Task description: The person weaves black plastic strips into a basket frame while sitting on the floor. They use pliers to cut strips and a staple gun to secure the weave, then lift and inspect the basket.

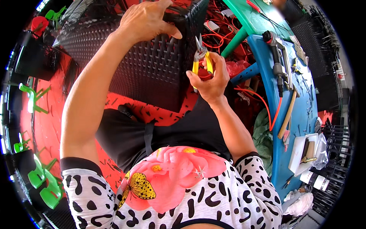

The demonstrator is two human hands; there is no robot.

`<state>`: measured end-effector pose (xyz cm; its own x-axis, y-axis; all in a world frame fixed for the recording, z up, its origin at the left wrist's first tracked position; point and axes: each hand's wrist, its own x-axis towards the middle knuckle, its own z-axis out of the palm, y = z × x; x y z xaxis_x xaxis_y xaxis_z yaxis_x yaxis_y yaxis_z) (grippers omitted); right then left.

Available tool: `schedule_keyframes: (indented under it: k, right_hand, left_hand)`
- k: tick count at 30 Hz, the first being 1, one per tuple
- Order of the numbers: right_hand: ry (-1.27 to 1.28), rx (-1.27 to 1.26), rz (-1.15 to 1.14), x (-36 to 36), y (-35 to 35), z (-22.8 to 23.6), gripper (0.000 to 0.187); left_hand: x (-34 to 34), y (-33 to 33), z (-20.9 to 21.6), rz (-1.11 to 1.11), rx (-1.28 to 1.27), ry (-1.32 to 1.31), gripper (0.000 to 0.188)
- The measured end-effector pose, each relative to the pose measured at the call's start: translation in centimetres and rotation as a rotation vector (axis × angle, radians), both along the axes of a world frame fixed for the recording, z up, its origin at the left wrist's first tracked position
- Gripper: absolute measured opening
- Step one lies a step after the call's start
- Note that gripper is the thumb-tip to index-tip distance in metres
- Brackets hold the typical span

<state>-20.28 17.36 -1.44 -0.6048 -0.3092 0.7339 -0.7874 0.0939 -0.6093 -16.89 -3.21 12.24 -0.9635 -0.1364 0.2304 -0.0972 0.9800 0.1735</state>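
Note:
Dark brown woven rattan furniture (pixel 141 70) stands before me, its corner towards my right. Near its upper edge, my left hand (pixel 143 23) lies on the weave, thumb and fingers spread; some fingertips are hard to see. Yellow-handled snips (pixel 198 55) are in my right hand (pixel 214 80), beside the corner. Their pointed blades face up and away from me and look slightly parted. My fingers wrap round the handles, and part of the grip is hidden by the palm.
A blue table (pixel 301 110) on my right bears an air tool (pixel 277 61), a hammer (pixel 288 114) and a white tray (pixel 295 154). Behind it stands a green table (pixel 263 23). Orange hose (pixel 265 101) hangs nearby. Dark scraps litter the red floor (pixel 42 126); green stools (pixel 49 187) stand left.

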Motion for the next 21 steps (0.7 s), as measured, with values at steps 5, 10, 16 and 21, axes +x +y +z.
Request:
schedule_keyframes:
  k: [5,10,16,21]
  right_hand:
    - [-0.013,-0.021,-0.075,-1.8,-1.4,0.4,0.058]
    - [-0.013,-0.014,-0.079,-2.4,-2.3,0.6,0.056]
    - [0.073,0.017,-0.127,-2.8,-2.6,0.3,0.058]
    - [0.174,-0.015,-0.182,-3.4,-3.5,-0.6,0.060]
  left_hand:
    - [-1.3,1.4,0.6,0.195,-0.021,-0.065,0.079]
    - [-1.4,1.8,0.1,0.191,-0.012,-0.020,0.081]
    - [-1.5,1.6,0.2,0.195,-0.038,-0.003,0.081]
    - [-2.0,1.3,0.3,0.200,-0.029,-0.009,0.081]
